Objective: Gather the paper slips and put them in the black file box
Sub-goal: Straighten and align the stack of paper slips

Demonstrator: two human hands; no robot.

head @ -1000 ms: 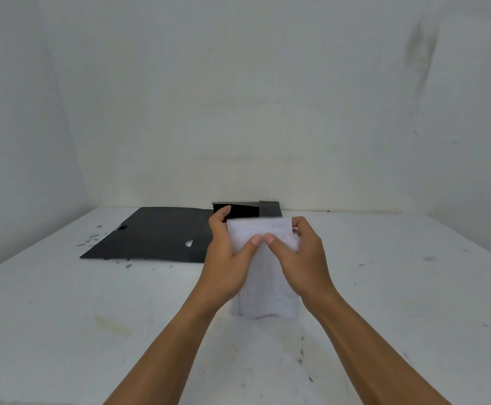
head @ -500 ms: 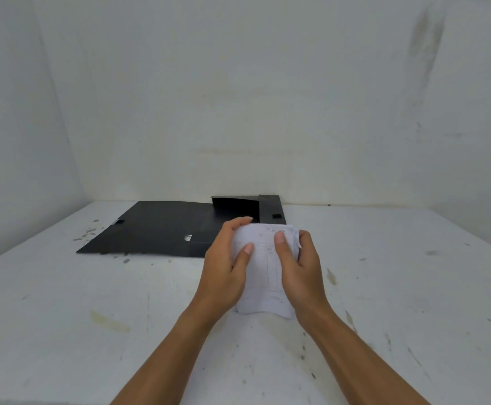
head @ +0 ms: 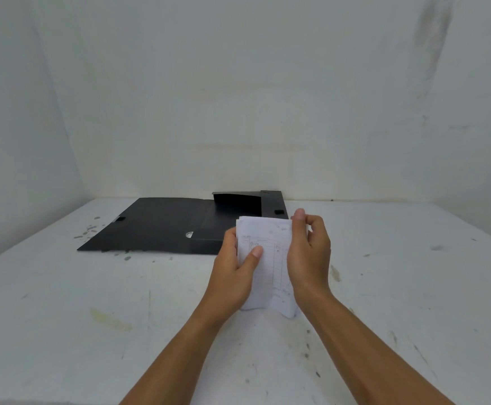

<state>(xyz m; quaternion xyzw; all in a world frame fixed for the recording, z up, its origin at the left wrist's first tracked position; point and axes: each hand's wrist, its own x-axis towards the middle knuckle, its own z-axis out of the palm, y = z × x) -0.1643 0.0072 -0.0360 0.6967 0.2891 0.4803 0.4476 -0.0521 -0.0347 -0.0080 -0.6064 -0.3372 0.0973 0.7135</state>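
A stack of white paper slips (head: pixel 269 261) with faint printed lines stands nearly upright above the table, held between both hands. My left hand (head: pixel 234 273) grips its left edge, thumb pressed on the front sheet. My right hand (head: pixel 308 252) cups the right edge, fingers curled over the top corner. Just behind the slips lies the black file box (head: pixel 162 226), opened flat with its lid spread to the left and its shallow tray at the right against the back wall. The slips hide the box's near right corner.
The white table (head: pixel 92 331) is scuffed, with paint flecks near the box's left corner and a yellowish stain at the front left. White walls close in at the back and on both sides.
Both hands carried the slips slightly forward, toward the box. My right thumb left the front sheet and the hand slid round to the right edge.
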